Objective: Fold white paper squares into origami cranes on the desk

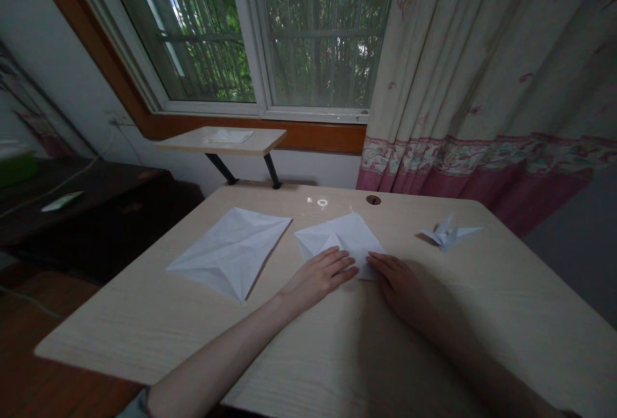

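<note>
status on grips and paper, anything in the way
Left grip, right grip on folded white paper. Creased sheet left, paper crane right, neither in the way.

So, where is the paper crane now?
In the head view, the paper crane lies on the right of the desk, beyond the right hand and the folded white sheet.

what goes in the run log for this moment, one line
left hand: on folded white paper | right hand: on same paper | nearby: creased paper sheet, paper crane

Left hand [315, 280] and right hand [398, 284] lie flat, palms down.
</note>
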Demonstrator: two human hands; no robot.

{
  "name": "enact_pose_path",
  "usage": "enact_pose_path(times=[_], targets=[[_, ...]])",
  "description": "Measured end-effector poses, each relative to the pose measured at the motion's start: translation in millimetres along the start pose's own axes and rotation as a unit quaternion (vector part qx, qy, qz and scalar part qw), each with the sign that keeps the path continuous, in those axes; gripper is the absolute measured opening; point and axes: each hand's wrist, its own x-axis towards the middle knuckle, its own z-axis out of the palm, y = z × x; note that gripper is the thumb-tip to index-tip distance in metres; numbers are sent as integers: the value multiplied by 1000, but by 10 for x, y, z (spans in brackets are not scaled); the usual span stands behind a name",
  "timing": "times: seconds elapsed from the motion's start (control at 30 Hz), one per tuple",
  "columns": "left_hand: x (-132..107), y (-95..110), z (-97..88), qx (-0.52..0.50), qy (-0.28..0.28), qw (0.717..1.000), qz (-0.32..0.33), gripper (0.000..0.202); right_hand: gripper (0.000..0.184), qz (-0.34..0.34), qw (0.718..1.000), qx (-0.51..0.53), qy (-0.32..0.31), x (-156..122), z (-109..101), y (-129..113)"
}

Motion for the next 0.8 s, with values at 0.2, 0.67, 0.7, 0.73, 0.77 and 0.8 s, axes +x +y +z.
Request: enact_pose_path(times=[0.2, 0.67, 0.7, 0.73, 0.77, 0.8], targets=[[4, -6, -32, 43, -12, 999, -23, 34, 37, -20, 999, -35, -12, 16, -85, -98], [3, 4, -61, 77, -69, 992, -71, 29, 32, -84, 996, -26, -25, -4, -162, -259], [2, 3, -54, 74, -66, 992, -72, 29, 32, -84, 996, -22, -26, -13, -152, -253], [-1, 0, -44, 70, -62, 993, -73, 29, 32, -82, 996, -18, -29, -21, -145, -248], [-5, -3, -33, 64, -57, 994, -74, 30, 33, -79, 996, -15, -34, -28, -139, -246], [-10, -7, -22, 57, -52, 994, -75, 31, 33, -77, 996, -13, -41, -34, -137, -246]])
